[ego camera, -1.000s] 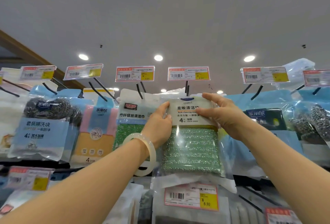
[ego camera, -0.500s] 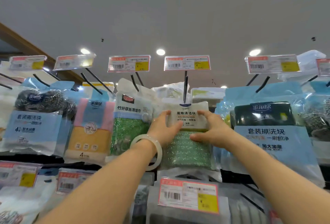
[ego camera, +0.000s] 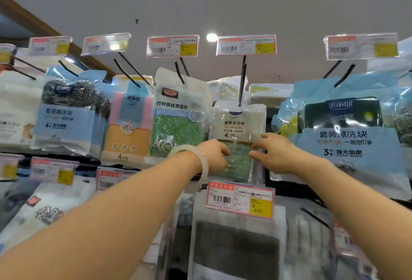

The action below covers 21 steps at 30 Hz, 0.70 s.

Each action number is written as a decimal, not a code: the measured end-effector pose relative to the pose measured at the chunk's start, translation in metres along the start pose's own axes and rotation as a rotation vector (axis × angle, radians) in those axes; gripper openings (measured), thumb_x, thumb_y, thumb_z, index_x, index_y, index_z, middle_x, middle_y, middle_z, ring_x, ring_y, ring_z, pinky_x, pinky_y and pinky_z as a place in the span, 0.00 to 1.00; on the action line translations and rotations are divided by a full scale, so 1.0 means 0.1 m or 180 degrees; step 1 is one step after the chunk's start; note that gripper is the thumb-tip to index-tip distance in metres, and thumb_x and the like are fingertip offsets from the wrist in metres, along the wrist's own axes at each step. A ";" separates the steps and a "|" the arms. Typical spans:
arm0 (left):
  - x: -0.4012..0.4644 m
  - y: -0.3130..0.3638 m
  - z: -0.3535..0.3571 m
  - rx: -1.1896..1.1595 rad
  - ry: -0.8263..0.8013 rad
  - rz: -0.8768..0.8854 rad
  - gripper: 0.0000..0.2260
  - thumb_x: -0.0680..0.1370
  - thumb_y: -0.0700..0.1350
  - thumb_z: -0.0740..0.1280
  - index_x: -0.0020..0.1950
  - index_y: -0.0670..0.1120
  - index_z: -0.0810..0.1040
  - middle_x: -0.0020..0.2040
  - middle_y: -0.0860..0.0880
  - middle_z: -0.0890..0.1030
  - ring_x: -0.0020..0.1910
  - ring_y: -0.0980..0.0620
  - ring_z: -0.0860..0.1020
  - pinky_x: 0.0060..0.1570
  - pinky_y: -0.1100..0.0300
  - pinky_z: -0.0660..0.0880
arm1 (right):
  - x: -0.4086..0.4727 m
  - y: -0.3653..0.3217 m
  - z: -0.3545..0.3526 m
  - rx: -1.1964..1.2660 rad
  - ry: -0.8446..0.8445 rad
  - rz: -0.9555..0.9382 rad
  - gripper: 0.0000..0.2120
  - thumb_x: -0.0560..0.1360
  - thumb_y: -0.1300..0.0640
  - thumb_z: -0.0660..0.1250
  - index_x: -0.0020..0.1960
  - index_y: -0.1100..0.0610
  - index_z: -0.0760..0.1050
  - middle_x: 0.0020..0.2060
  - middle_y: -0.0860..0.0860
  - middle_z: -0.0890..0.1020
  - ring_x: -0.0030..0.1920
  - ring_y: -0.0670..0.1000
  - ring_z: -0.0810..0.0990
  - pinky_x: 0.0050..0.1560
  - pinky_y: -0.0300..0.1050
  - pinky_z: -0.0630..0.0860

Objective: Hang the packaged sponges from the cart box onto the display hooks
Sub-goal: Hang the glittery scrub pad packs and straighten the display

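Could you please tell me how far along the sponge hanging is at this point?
Done, it seems: the green sponge pack hangs on the display hook under its price tag. In hand: the left hand and right hand touch its lower half, apparently settling it. Left: the cart box is out of view, so remaining packs cannot be counted.
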<state>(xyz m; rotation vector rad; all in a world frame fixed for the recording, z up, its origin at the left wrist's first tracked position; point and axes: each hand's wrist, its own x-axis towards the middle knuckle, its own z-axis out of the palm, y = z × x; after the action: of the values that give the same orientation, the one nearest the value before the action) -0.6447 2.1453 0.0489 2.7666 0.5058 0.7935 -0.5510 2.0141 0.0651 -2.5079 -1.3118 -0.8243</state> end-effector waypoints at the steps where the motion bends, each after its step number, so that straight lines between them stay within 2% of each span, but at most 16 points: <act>1: -0.06 0.02 -0.03 -0.0046 0.0046 0.0019 0.18 0.77 0.41 0.64 0.68 0.48 0.71 0.68 0.47 0.72 0.65 0.48 0.72 0.62 0.57 0.69 | -0.04 -0.04 -0.04 0.0014 0.0058 -0.0044 0.19 0.79 0.48 0.57 0.63 0.57 0.74 0.61 0.56 0.75 0.62 0.56 0.72 0.64 0.48 0.68; 6: -0.51 0.04 -0.21 -0.0149 0.0607 0.0162 0.22 0.76 0.45 0.67 0.69 0.48 0.69 0.66 0.47 0.73 0.62 0.49 0.73 0.62 0.56 0.69 | -0.31 -0.42 -0.19 0.0626 0.0438 -0.0388 0.21 0.76 0.49 0.63 0.68 0.53 0.70 0.68 0.55 0.67 0.69 0.57 0.65 0.69 0.51 0.63; 9: -0.87 -0.12 -0.32 0.0263 0.1125 0.0194 0.28 0.75 0.48 0.68 0.73 0.50 0.63 0.71 0.45 0.68 0.69 0.45 0.67 0.68 0.51 0.65 | -0.43 -0.79 -0.21 0.0752 0.0676 -0.0827 0.23 0.76 0.52 0.64 0.69 0.54 0.67 0.71 0.56 0.64 0.71 0.57 0.61 0.70 0.50 0.59; 11: -1.14 -0.32 -0.38 0.0749 0.1302 -0.0003 0.31 0.74 0.48 0.68 0.74 0.50 0.59 0.71 0.44 0.66 0.70 0.43 0.64 0.68 0.47 0.64 | -0.48 -1.09 -0.15 0.0755 0.0739 -0.1096 0.24 0.75 0.54 0.64 0.70 0.54 0.65 0.70 0.56 0.65 0.71 0.59 0.62 0.71 0.53 0.62; 14: -1.62 -0.73 -0.43 0.1383 0.1188 -0.0487 0.32 0.74 0.50 0.67 0.74 0.50 0.58 0.71 0.43 0.64 0.70 0.41 0.62 0.67 0.47 0.63 | -0.57 -1.66 0.05 0.0895 0.0551 -0.1419 0.25 0.75 0.53 0.64 0.70 0.56 0.64 0.68 0.58 0.66 0.69 0.61 0.63 0.67 0.57 0.65; 18: -2.49 -1.43 -0.42 0.1720 0.0778 -0.1539 0.34 0.74 0.53 0.67 0.75 0.49 0.55 0.73 0.40 0.60 0.72 0.40 0.60 0.67 0.45 0.64 | -0.81 -2.63 0.48 0.1140 0.0067 -0.2026 0.25 0.76 0.52 0.64 0.70 0.55 0.63 0.68 0.59 0.65 0.68 0.61 0.64 0.67 0.55 0.64; 21: -3.28 -1.92 -0.41 0.1887 0.0486 -0.2245 0.34 0.75 0.55 0.65 0.75 0.49 0.53 0.75 0.40 0.55 0.73 0.38 0.56 0.69 0.44 0.62 | -1.15 -3.47 0.82 0.1298 -0.0308 -0.2533 0.25 0.75 0.52 0.64 0.70 0.56 0.63 0.66 0.59 0.67 0.65 0.62 0.68 0.63 0.55 0.69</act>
<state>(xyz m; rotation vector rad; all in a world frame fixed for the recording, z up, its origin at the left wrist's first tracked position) -0.9792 2.2003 -0.1286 2.6495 1.8664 0.7478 -0.8503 2.1723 -0.0957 -1.7068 -2.2827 -0.4686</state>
